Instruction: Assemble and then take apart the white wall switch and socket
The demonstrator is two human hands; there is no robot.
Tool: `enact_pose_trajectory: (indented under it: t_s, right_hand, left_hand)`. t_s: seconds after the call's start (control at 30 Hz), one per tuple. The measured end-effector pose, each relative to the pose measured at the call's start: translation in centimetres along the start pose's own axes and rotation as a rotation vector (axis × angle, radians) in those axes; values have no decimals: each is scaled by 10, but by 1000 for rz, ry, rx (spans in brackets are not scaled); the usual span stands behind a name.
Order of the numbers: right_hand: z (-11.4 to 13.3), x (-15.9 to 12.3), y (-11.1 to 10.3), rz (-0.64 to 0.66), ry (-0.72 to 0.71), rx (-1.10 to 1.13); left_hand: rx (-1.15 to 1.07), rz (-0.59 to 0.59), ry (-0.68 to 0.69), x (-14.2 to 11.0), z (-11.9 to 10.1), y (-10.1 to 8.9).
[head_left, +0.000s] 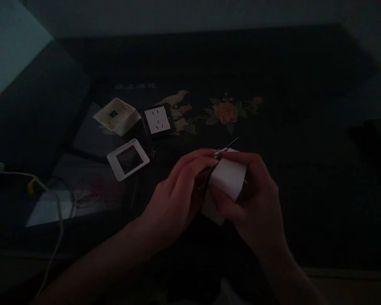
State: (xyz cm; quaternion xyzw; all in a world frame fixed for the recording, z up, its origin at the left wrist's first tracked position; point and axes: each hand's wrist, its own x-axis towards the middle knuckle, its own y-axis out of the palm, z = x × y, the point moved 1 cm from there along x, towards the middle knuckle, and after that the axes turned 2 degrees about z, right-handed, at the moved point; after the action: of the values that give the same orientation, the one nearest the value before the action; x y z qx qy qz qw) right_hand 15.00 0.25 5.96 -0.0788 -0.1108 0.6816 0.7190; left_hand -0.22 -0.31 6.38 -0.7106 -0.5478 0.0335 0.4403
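In the head view my left hand [178,190] is closed, its fingers curled round the dark edge of something mostly hidden in the grip. My right hand [257,199] pinches a white, curved piece [229,177], thumb in front and fingers behind. Whether that piece is paper or plastic I cannot tell in the dim light. A thin pale wire-like strip [232,142] sticks out above the fingertips. Left of the hands lie a white square frame [114,165], a socket module [158,119] with a white slotted face and dark body, and an open white mounting box [131,121].
Small screws [153,153] lie beside the frame. The dark tabletop [311,169] bears a printed flower [226,112] and bird. A pale cable [60,212] runs down the left side, near a small yellow item [31,187]. A dark object [379,140] sits at the right.
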Motion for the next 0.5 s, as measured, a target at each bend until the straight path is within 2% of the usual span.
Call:
enact_pose_trajectory:
  t_s: [0.13, 0.23, 0.33, 0.43, 0.5]
  right_hand:
    - [-1, 2, -4, -8, -9, 19]
    - [-2, 2, -5, -6, -11, 71]
    - [-1, 2, -7, -16, -34, 142]
    - [1, 0, -8, 26, -8, 225]
    - [2, -2, -10, 60, 23, 261]
  left_hand:
    - [-70, 16, -44, 2, 3, -7]
    - [-217, -38, -162, 4, 8, -10]
    - [-347, -36, -276, 7, 12, -6]
    - [-549, 20, -385, 9, 15, 2]
    - [-698, 7, -459, 9, 19, 6]
